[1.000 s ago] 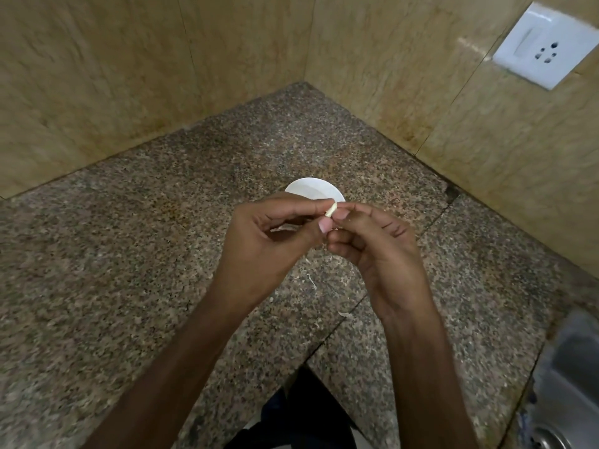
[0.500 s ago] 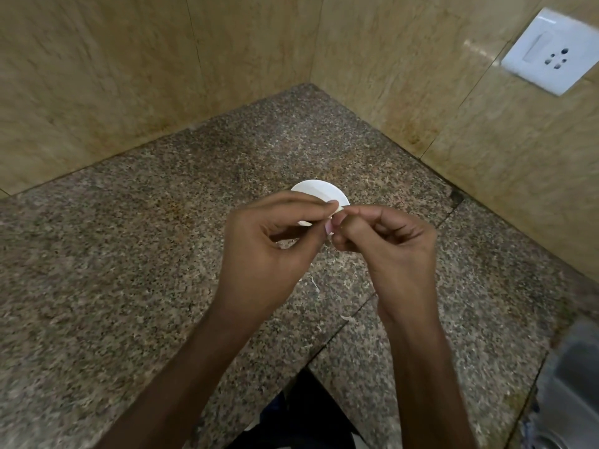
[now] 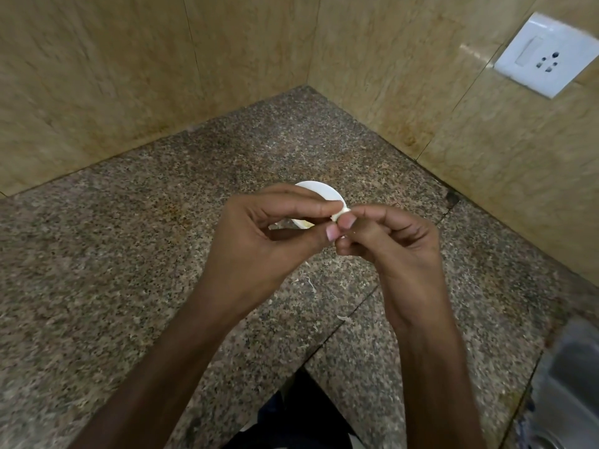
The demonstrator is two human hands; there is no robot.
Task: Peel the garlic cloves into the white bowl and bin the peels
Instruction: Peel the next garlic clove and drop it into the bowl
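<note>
Pinching garlic clove (image 3: 341,213), left hand (image 3: 259,244) and right hand (image 3: 395,251) together, over rim of white bowl (image 3: 319,189), well apart from walls (image 3: 389,92) (peel scraps (image 3: 308,281) on table (image 3: 129,254)).

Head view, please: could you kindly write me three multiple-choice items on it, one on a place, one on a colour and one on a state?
1. Where is the bowl?
A. on a shelf
B. on the counter, beyond the left hand and right hand
C. on a stool

2. What colour is the socket?
A. black
B. red
C. white

3. How is the clove placed?
A. pinched between both hands
B. lying in the bowl
C. lying on the counter

Answers:
1 B: its rim shows on the granite just past the hands.
2 C: its plate is plain white.
3 A: both hands close on it, above the bowl.
</note>
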